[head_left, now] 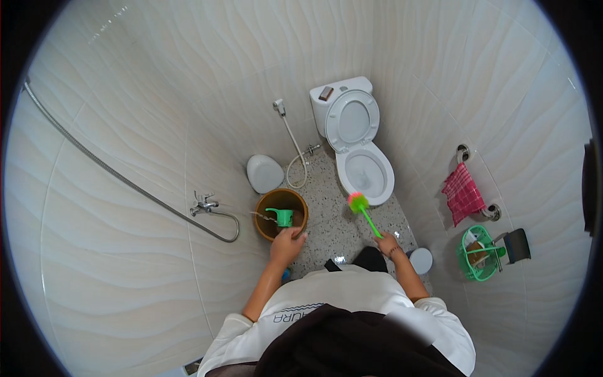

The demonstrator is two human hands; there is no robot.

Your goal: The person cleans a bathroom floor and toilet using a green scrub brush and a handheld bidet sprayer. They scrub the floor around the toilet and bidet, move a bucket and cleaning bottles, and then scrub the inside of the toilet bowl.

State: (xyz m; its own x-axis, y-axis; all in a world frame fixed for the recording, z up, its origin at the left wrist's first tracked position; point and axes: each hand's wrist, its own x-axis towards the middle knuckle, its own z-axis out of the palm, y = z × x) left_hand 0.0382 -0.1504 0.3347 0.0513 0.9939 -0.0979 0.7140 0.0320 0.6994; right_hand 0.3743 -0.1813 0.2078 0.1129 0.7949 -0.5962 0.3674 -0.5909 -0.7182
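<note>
My right hand (388,245) grips the green handle of a toilet brush (360,203), whose head has green and pink bristles. The brush head is just in front of the white toilet bowl (389,175), whose seat and lid (354,118) are raised. Over the near rim of a brown bucket (303,200), my left hand (287,245) is empty with its fingers apart. A green water dipper (284,217) sits inside the bucket, and a stream of water falls in from the left.
At left, a metal tap (205,204) with a hose (127,181) is on the tiled wall. A bidet sprayer (280,106) hangs behind a white bin (264,173). On the right are a red checked cloth (464,194), a green basket (476,254) and a white round container (420,260).
</note>
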